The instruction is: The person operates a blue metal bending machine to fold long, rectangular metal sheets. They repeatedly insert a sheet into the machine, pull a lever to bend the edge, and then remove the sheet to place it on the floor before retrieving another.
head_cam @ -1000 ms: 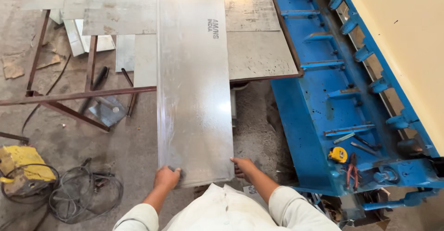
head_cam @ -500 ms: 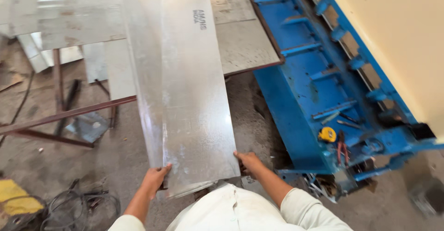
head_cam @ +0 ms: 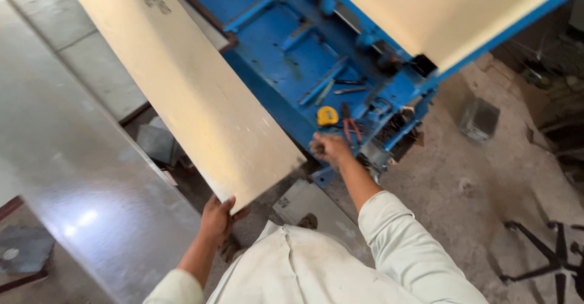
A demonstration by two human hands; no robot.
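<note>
The left hand (head_cam: 218, 219) is closest. It is clamped on the near corner of a long metal sheet (head_cam: 182, 97), with the fingers curled over the edge and the thumb underneath. The right hand (head_cam: 330, 147) is off the sheet. It is out by the near end of the blue machine (head_cam: 286, 54), just beside the sheet's other near corner. It looks half closed, but I cannot tell if it holds anything.

The sheet is up in the air. It runs from the left hand up and away toward the top left, tilted, and it passes over the edge of the worktop (head_cam: 91, 66) and the side of the blue machine. Only one hand holds it.

The sheet looks thin, flat and smooth. I think it is stiff the short way but can bend and wobble along its length. It is long, so it is likely heavy at the far end and wants to tip. The face looks slippery and the edges are probably sharp. A good hold is on the two near corners, one hand each, with the fingers wrapped round the edge.

A little past the right hand, a yellow tape measure (head_cam: 327, 116) and red pliers (head_cam: 351, 127) lie on the machine. Another shiny sheet (head_cam: 79, 182) lies on the left.
</note>
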